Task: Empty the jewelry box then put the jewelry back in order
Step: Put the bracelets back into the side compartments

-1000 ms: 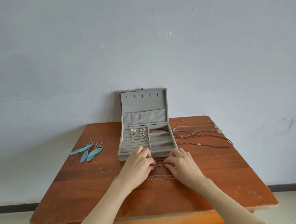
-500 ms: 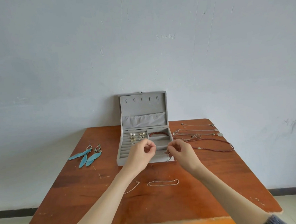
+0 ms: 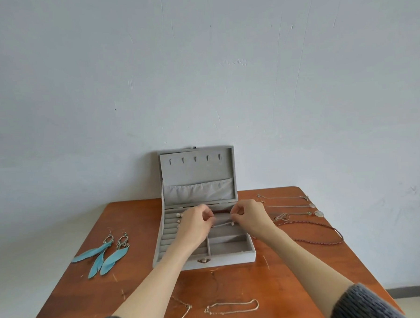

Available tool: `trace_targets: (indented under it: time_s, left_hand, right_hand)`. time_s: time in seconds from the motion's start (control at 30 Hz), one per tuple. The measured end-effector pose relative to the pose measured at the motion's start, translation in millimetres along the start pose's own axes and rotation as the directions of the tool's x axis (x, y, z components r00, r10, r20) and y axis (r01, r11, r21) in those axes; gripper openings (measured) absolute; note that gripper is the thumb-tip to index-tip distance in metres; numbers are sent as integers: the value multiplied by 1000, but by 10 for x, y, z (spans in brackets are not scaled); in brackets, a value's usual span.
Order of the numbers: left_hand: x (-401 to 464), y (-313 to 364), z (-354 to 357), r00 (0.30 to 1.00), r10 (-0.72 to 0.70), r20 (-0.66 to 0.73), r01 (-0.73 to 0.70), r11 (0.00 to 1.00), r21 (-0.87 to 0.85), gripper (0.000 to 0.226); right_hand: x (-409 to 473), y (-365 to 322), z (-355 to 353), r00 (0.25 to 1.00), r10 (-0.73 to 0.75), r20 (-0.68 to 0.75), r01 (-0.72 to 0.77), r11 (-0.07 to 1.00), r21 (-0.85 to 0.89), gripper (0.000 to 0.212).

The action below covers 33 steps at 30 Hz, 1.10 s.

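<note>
Reddish-brown wooden bench [image 3: 295,276] against pale blue-grey wall [image 3: 199,74]; both hands' fingers [image 3: 208,213] pinch a thin silver chain [image 3: 223,223] over the open grey velvet jewelry box [image 3: 228,257].

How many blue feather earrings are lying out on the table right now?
2: both blue feather earrings lie side by side on the wooden table, left of the grey jewelry box, one just left of the other.

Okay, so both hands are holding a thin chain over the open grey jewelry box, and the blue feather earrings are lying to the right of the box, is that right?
Not quite. The blue feather earrings lie on the wooden table to the left of the open grey velvet jewelry box, not the right, as the head view shows. The rest holds: the left hand and right hand pinch a thin silver chain over the box.
</note>
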State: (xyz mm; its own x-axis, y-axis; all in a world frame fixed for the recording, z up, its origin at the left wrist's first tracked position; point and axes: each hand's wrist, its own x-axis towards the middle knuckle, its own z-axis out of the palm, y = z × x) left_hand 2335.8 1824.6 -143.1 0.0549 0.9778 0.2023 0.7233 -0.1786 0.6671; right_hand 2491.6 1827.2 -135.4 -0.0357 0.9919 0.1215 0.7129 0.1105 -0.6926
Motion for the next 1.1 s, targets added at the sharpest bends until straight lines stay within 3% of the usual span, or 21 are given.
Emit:
trace_targets:
  time_s: [0.17, 0.37, 0.57, 0.9, 1.1]
  left_hand:
    - [57, -95, 86, 994, 112, -1, -109, 970, 219, 12]
    - [78, -159, 98, 991, 134, 28, -136, 938, 318, 18]
    - [-19, -131, 11, 982, 173, 69, -187, 902, 390, 29]
    - [-646, 18, -277, 955, 290, 56, -293, 906, 307, 27]
    - [-1214, 42, -293, 931, 314, 186, -344, 925, 162, 19]
  right_hand:
    - [64, 67, 83, 993, -80, 86, 107, 921, -374, 21]
    - [38, 64, 110, 985, -148, 85, 170, 847, -503, 25]
    - [-118, 54, 108, 988, -146, 50, 152, 867, -474, 29]
    - [-779, -11, 34, 963, -267, -32, 251, 934, -256, 24]
    - [-1362, 38, 119, 961, -277, -12, 270, 944, -189, 19]
